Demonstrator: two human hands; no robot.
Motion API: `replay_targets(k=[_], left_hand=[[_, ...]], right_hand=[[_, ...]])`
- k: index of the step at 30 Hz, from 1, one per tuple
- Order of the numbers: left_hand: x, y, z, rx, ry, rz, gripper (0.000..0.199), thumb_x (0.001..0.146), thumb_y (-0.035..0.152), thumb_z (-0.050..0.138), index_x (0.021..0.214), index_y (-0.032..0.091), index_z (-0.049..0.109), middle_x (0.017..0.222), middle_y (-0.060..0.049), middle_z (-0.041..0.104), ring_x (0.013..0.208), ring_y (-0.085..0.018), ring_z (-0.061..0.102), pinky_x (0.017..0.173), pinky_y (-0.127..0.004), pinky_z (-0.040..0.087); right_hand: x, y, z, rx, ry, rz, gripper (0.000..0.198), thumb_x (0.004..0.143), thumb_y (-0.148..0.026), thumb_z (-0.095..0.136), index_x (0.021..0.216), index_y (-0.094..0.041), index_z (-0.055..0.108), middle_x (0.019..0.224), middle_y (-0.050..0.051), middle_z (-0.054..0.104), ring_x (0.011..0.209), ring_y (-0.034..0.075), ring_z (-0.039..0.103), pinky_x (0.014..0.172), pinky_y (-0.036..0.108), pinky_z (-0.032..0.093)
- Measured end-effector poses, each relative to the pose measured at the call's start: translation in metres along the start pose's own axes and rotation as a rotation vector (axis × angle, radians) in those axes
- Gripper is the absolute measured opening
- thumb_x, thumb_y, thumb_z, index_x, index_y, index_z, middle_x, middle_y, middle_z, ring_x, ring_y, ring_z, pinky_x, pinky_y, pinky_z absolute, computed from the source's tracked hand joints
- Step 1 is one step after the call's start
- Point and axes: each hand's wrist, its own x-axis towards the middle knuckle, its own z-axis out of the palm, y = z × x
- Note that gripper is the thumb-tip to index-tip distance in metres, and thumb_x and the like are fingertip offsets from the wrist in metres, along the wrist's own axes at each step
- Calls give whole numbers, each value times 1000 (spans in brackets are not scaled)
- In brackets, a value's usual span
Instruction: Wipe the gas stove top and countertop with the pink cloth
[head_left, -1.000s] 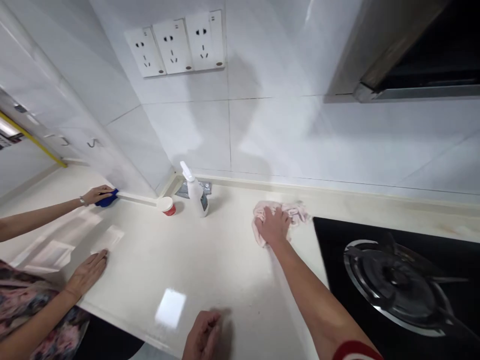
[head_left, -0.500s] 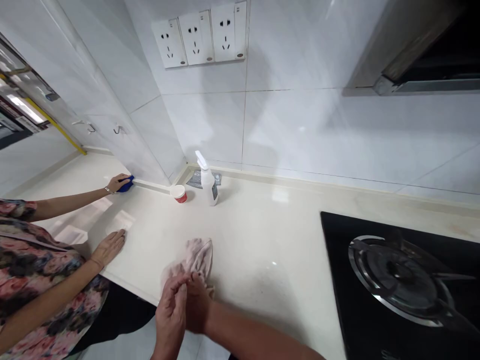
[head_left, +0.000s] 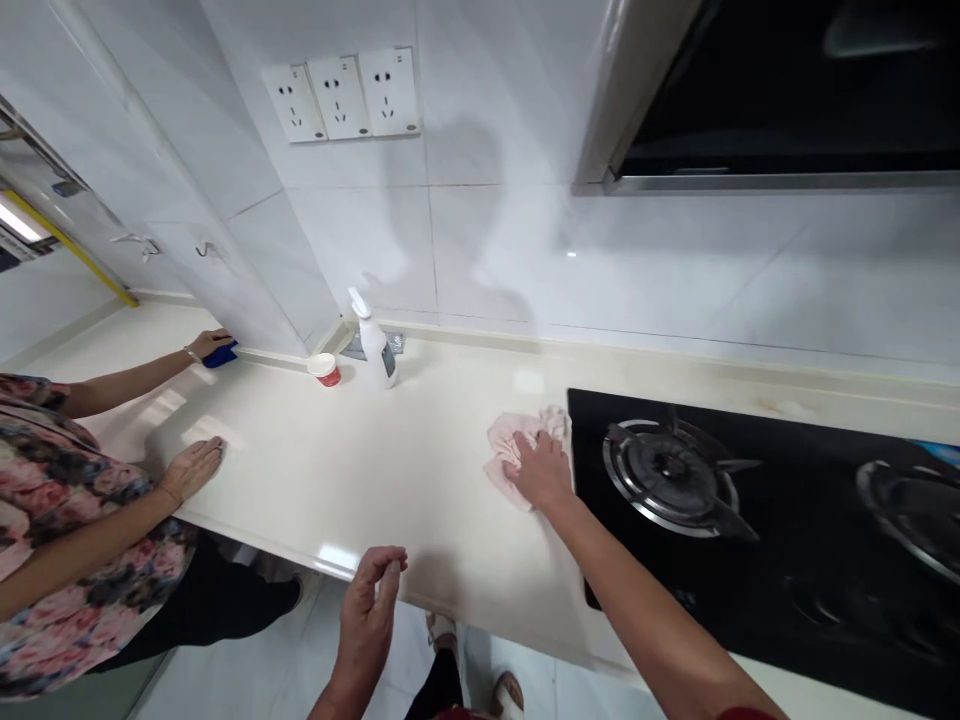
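My right hand (head_left: 541,470) presses a crumpled pale pink cloth (head_left: 514,432) onto the white countertop (head_left: 420,460), right beside the left edge of the black gas stove (head_left: 600,540). Its fingers are bent into the fabric. Over the counter's front edge hovers my left hand (head_left: 371,600), fingers curled with the thumb near the fingertips; nothing shows in it. A white spray bottle (head_left: 377,350) stands upright at the back of the counter, next to a small red and white tub (head_left: 325,370). Behind the bottle lies a grey patterned packet (head_left: 394,343).
At the left, another person's hand (head_left: 210,343) holds a blue cloth (head_left: 221,355) against the wall's base, and their other hand (head_left: 193,470) rests flat on the counter. A range hood (head_left: 675,182) juts out at upper right. Wall sockets (head_left: 341,97) sit above the counter.
My right hand has carried the pink cloth rightward across the counter to the stove's edge. My hands, close together before, are now apart. The view has shifted right.
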Motion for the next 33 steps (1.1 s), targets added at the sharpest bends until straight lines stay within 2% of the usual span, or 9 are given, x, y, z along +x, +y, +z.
replay_targets(k=[3, 7, 10, 12, 18, 24, 28, 31, 33], left_hand=[[-17, -3, 28, 40, -87, 49, 33, 94, 49, 52, 97, 22, 69, 96, -6, 69, 89, -19, 67, 78, -31, 56], [-35, -15, 68, 159, -237, 258, 28, 97, 37, 50, 114, 23, 67, 112, -9, 66, 104, -20, 65, 86, -35, 56], [-39, -30, 82, 329, -283, 456, 31, 97, 33, 50, 122, 25, 65, 124, -11, 63, 118, -23, 59, 101, -42, 51], [-36, -43, 82, 476, -288, 526, 33, 96, 36, 52, 125, 26, 64, 129, -11, 61, 123, -25, 55, 104, -47, 47], [-18, -72, 76, 768, -235, 534, 37, 99, 38, 47, 130, 26, 62, 138, -13, 57, 126, -31, 50, 100, -50, 45], [-9, -57, 110, 795, -327, 712, 31, 98, 33, 51, 126, 28, 62, 136, -10, 57, 127, -29, 47, 99, -46, 42], [-10, -41, 143, 742, -469, 865, 32, 96, 32, 53, 127, 25, 60, 136, -11, 56, 127, -29, 46, 100, -47, 40], [-12, -37, 157, 691, -501, 900, 33, 96, 29, 53, 127, 24, 59, 135, -12, 55, 127, -29, 46, 100, -47, 40], [-13, -38, 159, 655, -453, 884, 34, 96, 29, 52, 129, 22, 58, 133, -12, 56, 126, -29, 46, 101, -47, 40]], right_hand=[[-56, 7, 5, -7, -4, -9, 62, 91, -50, 52, 147, -25, 45, 142, 20, 45, 122, 37, 43, 98, 48, 33], [-146, -28, 27, 90, -27, -193, 59, 88, -46, 59, 143, -26, 49, 140, 18, 49, 121, 36, 44, 99, 50, 34], [-192, -38, 35, 169, -57, -327, 61, 82, -41, 68, 140, -28, 51, 145, 15, 46, 124, 36, 43, 105, 52, 31], [-208, -28, 35, 186, -78, -335, 69, 77, -41, 74, 140, -31, 50, 146, 14, 45, 124, 36, 44, 105, 52, 32], [-246, 62, 47, 123, 2, -235, 78, 65, -20, 83, 137, -35, 54, 137, 12, 52, 116, 34, 48, 96, 47, 39], [-295, 186, 63, 55, 176, -9, 62, 69, -8, 71, 127, -27, 63, 126, 14, 56, 110, 32, 51, 92, 44, 43], [-309, 238, 42, 294, 156, 128, 57, 74, -22, 65, 130, -26, 56, 124, 9, 57, 113, 29, 53, 95, 42, 45], [-298, 253, 20, 504, 185, 323, 70, 78, -44, 62, 142, -26, 40, 127, 7, 56, 111, 26, 56, 91, 38, 48], [-278, 251, 11, 467, 260, 464, 77, 77, -57, 61, 143, -24, 39, 127, 10, 56, 112, 30, 54, 93, 43, 46]])
